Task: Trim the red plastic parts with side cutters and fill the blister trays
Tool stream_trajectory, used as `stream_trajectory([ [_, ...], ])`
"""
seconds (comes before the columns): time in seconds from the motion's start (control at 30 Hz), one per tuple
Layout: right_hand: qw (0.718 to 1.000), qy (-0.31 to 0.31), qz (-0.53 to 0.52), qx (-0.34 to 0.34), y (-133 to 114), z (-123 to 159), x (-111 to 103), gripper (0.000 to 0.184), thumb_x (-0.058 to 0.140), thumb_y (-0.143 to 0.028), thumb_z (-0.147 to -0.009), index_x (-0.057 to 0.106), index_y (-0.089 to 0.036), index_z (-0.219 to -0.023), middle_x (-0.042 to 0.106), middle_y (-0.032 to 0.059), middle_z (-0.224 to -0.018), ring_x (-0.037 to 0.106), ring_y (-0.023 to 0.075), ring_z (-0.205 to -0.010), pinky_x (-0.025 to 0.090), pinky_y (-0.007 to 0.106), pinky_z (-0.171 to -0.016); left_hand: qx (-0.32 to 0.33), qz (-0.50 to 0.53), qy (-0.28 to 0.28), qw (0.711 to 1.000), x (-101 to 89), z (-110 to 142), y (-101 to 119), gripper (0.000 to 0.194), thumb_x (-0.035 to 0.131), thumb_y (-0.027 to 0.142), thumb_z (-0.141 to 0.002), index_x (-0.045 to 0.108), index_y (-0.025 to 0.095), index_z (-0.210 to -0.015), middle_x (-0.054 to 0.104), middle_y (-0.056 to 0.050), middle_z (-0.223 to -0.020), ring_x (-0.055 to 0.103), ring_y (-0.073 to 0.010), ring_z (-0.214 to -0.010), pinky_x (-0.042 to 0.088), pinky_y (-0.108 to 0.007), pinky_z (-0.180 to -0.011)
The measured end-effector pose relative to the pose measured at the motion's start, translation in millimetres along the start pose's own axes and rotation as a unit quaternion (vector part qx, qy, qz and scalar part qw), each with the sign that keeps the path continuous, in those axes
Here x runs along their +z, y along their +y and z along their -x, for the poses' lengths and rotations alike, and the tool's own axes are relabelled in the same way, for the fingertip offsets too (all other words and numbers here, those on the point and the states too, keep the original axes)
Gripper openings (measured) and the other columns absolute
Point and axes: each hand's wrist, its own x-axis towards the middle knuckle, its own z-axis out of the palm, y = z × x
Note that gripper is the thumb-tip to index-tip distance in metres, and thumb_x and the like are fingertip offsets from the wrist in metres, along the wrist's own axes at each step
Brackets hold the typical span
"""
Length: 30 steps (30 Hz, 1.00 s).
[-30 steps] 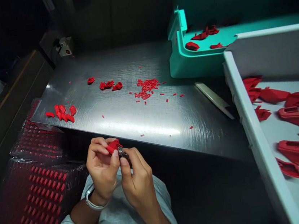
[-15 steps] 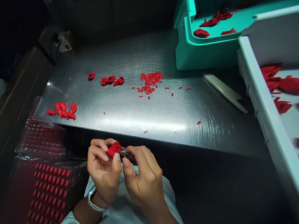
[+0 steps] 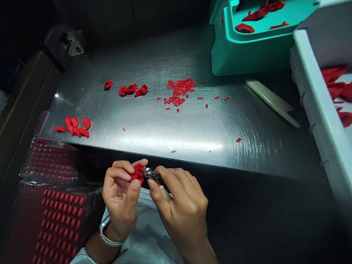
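Between the fingertips of my left hand (image 3: 121, 194) is a small red plastic part (image 3: 137, 172), held just in front of the table edge. My right hand (image 3: 179, 200) is closed around a pair of nippers (image 3: 156, 178) with a metal head and a pale handle, mostly covered by my fingers. The tip of the nippers meets the right side of the red part; whether the jaws are closed on it I cannot tell. Beyond my hands, a pile of small red chips (image 3: 182, 89) lies on the metal table (image 3: 150, 131).
Several hollow red parts (image 3: 131, 89) and smooth red pieces (image 3: 74, 126) lie on the table's left half. At right are a green bin (image 3: 253, 56), a white bin (image 3: 326, 130) with red parts, and a pale strip (image 3: 271, 102). Clear trays (image 3: 58, 215) of red pieces sit lower left.
My right hand has shifted slightly right and turned the nippers, showing more of their handle. In my left fingers the red part has turned. The view has shifted a little.
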Motion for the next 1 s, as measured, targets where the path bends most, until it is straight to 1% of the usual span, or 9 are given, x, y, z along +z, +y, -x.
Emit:
stream_trajectory([
  [0.07, 1.0, -0.001, -0.005, -0.001, 0.6, -1.0, -1.8, 0.026, 0.05, -0.036, -0.111, 0.066, -0.017, -0.105, 0.067, 0.0077, -0.084, 0.06, 0.0224, -0.074, 0.042, 0.036, -0.067, -0.027, 0.007, -0.015, 0.999, -3.3, -1.9, 1.8, 0.016, 0.075, 0.035, -0.094, 0.069, 0.028, -0.107, 0.07, -0.005, -0.113, 0.079, -0.0195, -0.099, 0.066, -0.029, -0.089],
  [0.13, 1.0, -0.001, -0.008, 0.0, 1.4, -1.7, -2.8, 0.025, 0.051, -0.036, -0.111, 0.066, -0.017, -0.106, 0.067, 0.0078, -0.084, 0.061, 0.0226, -0.075, 0.042, 0.035, -0.068, -0.065, 0.002, -0.047, 0.997, -7.5, -4.0, 3.2, 0.023, 0.074, 0.038, -0.095, 0.073, 0.029, -0.116, 0.074, -0.007, -0.12, 0.079, -0.0178, -0.096, 0.066, -0.026, -0.087],
  [0.2, 1.0, -0.002, -0.009, -0.002, 2.3, -1.9, -3.3, 0.025, 0.051, -0.036, -0.111, 0.067, -0.018, -0.106, 0.068, 0.0071, -0.084, 0.061, 0.0223, -0.075, 0.042, 0.035, -0.067, -0.095, -0.005, -0.075, 0.993, -11.9, -5.9, 4.2, 0.023, 0.073, 0.038, -0.096, 0.076, 0.028, -0.116, 0.079, -0.007, -0.111, 0.079, -0.0157, -0.092, 0.065, -0.023, -0.086],
  [0.27, 1.0, -0.006, -0.007, -0.006, 3.0, -1.9, -3.8, 0.025, 0.052, -0.037, -0.111, 0.067, -0.018, -0.106, 0.068, 0.0067, -0.084, 0.061, 0.0221, -0.075, 0.041, 0.035, -0.067, -0.109, -0.015, -0.079, 0.991, -15.1, -7.0, 4.7, 0.023, 0.074, 0.039, -0.094, 0.079, 0.026, -0.113, 0.081, -0.007, -0.102, 0.079, -0.0154, -0.089, 0.065, -0.022, -0.085],
  [0.4, 1.0, -0.014, 0.007, -0.009, 3.1, -1.9, -5.1, 0.024, 0.051, -0.037, -0.11, 0.067, -0.019, -0.109, 0.068, 0.0068, -0.085, 0.061, 0.0223, -0.075, 0.041, 0.036, -0.067, -0.104, -0.031, -0.048, 0.993, -14.8, -7.3, 5.4, 0.028, 0.081, 0.044, -0.088, 0.081, 0.024, -0.107, 0.082, -0.008, -0.099, 0.079, -0.0175, -0.088, 0.066, -0.023, -0.081],
  [0.57, 1.0, -0.009, 0.014, -0.012, 2.9, -1.7, -5.4, 0.024, 0.051, -0.037, -0.11, 0.067, -0.019, -0.109, 0.067, 0.0071, -0.085, 0.06, 0.0227, -0.074, 0.041, 0.036, -0.067, -0.09, -0.008, -0.034, 0.995, -10.5, -5.8, 4.8, 0.022, 0.083, 0.041, -0.086, 0.082, 0.028, -0.104, 0.083, -0.005, -0.096, 0.08, -0.0166, -0.09, 0.065, -0.021, -0.081],
  [0.67, 1.0, -0.008, 0.014, -0.01, 2.9, -1.6, -5.4, 0.024, 0.051, -0.038, -0.111, 0.067, -0.021, -0.11, 0.067, 0.0065, -0.085, 0.061, 0.0225, -0.074, 0.041, 0.036, -0.068, -0.08, -0.012, -0.034, 0.996, -10.4, -4.3, 3.9, 0.022, 0.083, 0.04, -0.086, 0.083, 0.028, -0.105, 0.083, -0.006, -0.096, 0.08, -0.018, -0.091, 0.065, -0.022, -0.082],
  [0.8, 1.0, -0.011, 0.021, -0.013, 2.4, -2.4, -5.9, 0.024, 0.051, -0.038, -0.111, 0.067, -0.02, -0.107, 0.067, 0.0066, -0.083, 0.061, 0.0222, -0.073, 0.042, 0.035, -0.067, -0.07, -0.004, -0.047, 0.996, -10.5, -3.5, 4.1, 0.02, 0.082, 0.035, -0.089, 0.082, 0.033, -0.108, 0.083, -0.003, -0.099, 0.08, -0.0149, -0.093, 0.064, -0.019, -0.084],
  [1.0, 1.0, -0.015, 0.008, -0.024, 4.9, -2.8, -0.8, 0.025, 0.051, -0.033, -0.11, 0.068, -0.017, -0.101, 0.067, 0.006, -0.076, 0.061, 0.0199, -0.066, 0.046, 0.032, -0.064, -0.081, -0.024, -0.024, 0.996, -9.9, -7.6, 5.0, 0.021, 0.084, 0.04, -0.085, 0.084, 0.028, -0.103, 0.083, -0.006, -0.095, 0.081, -0.0172, -0.089, 0.066, -0.022, -0.081],
])
